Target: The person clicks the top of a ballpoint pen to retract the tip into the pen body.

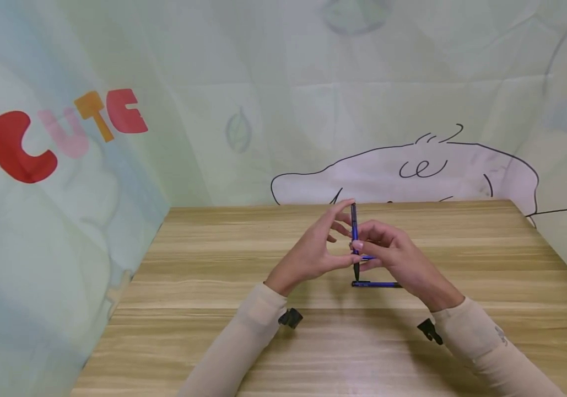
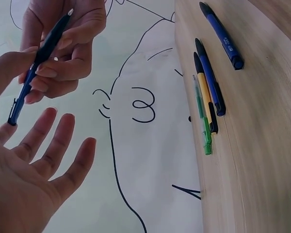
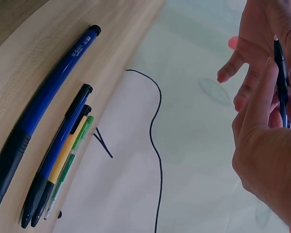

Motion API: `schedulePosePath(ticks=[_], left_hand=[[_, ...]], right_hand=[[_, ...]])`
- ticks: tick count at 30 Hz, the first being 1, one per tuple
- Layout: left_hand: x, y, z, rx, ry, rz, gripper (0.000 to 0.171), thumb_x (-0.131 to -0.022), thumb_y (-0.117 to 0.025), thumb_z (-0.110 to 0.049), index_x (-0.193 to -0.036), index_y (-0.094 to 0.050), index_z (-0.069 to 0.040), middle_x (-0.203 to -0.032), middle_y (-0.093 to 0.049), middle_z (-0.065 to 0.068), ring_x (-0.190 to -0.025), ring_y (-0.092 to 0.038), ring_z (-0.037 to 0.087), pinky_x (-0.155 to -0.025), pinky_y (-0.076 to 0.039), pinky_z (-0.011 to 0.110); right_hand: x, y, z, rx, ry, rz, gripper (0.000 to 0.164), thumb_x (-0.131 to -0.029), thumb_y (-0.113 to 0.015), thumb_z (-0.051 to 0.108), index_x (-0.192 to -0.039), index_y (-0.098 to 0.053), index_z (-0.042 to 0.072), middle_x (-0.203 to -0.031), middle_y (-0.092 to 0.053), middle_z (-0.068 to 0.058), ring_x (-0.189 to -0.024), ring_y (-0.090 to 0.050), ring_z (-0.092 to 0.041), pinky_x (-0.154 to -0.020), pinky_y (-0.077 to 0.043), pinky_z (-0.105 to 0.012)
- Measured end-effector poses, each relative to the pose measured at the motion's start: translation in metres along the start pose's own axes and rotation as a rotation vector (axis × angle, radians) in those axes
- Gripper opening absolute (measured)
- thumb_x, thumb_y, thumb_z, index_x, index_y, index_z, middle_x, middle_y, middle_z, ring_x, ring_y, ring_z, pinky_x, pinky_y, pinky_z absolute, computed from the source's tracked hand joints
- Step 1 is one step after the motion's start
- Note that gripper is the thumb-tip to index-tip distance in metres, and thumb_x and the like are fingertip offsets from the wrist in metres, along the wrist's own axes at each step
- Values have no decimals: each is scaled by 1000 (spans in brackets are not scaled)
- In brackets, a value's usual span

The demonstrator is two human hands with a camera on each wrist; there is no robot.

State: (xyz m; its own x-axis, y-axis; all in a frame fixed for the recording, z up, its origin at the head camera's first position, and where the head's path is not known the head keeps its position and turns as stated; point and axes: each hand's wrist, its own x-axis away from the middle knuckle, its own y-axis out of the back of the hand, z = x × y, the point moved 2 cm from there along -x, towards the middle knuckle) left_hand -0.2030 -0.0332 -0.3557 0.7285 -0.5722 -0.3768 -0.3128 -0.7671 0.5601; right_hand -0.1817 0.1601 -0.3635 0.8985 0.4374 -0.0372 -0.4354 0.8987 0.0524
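Note:
A dark blue click pen [image 1: 355,223] stands nearly upright between the two hands, its clip end up and its point down. My left hand [image 1: 310,245] holds it lengthwise, index fingertip on the top end and thumb against the lower barrel; the other fingers are spread. My right hand [image 1: 402,256] pinches the barrel between thumb and fingers. In the right wrist view a small metal tip shows at the pen's point. Below lies another blue pen [image 3: 56,90] on the table, partly behind the right hand in the head view.
Beyond that pen, side by side on the wooden table [image 1: 189,309], lie a second blue pen [image 2: 211,80], a yellow pen [image 2: 205,92] and a green clear-barrelled pen [image 2: 202,116]. A printed cloth backdrop [image 1: 204,154] hangs behind the table's far edge and along its left side.

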Motion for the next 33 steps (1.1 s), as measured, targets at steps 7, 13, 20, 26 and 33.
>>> schedulePosePath(ticks=[7, 13, 20, 26, 33], left_hand=[[3, 4, 1, -3, 12, -4, 106, -82, -86, -19, -161, -17, -29, -137, -54, 6, -115, -60, 18, -93, -54, 43], [7, 8, 4, -10, 1, -8, 101, -84, -85, -20, -161, -20, -28, -135, -56, 4, -115, -61, 19, -93, -54, 45], [16, 15, 9, -24, 12, -31, 98, -85, -84, -20, -160, -23, -33, -133, -57, 0, -114, -61, 21, -91, -54, 36], [28, 21, 14, -42, 35, -44, 90, -85, -83, -22, -158, -30, -33, -132, -57, -2, -116, -61, 21, -90, -54, 36], [40, 29, 20, -71, 61, -56, 87, -85, -83, -22, -156, -34, -34, -132, -58, 0, -115, -61, 21, -90, -54, 37]], right_hand=[[0, 3, 0, 34, -10, 47, 25, -100, -66, 21, -118, -62, 5, -107, -61, -13, -98, -68, -24, -82, -61, -47], [0, 7, -1, 115, -13, 56, 25, -101, -65, 25, -119, -64, 7, -115, -63, -16, -106, -67, -30, -83, -61, -46], [3, 20, -5, 235, -8, 33, 24, -100, -66, 27, -119, -68, 13, -119, -67, -12, -108, -67, -29, -84, -60, -41], [5, 29, -10, 306, -9, 32, 24, -99, -67, 27, -119, -69, 13, -116, -68, -10, -105, -65, -38, -84, -60, -39], [6, 40, -15, 396, 21, 39, 20, -99, -68, 25, -116, -71, 15, -113, -67, -10, -95, -64, -31, -81, -57, -36]])
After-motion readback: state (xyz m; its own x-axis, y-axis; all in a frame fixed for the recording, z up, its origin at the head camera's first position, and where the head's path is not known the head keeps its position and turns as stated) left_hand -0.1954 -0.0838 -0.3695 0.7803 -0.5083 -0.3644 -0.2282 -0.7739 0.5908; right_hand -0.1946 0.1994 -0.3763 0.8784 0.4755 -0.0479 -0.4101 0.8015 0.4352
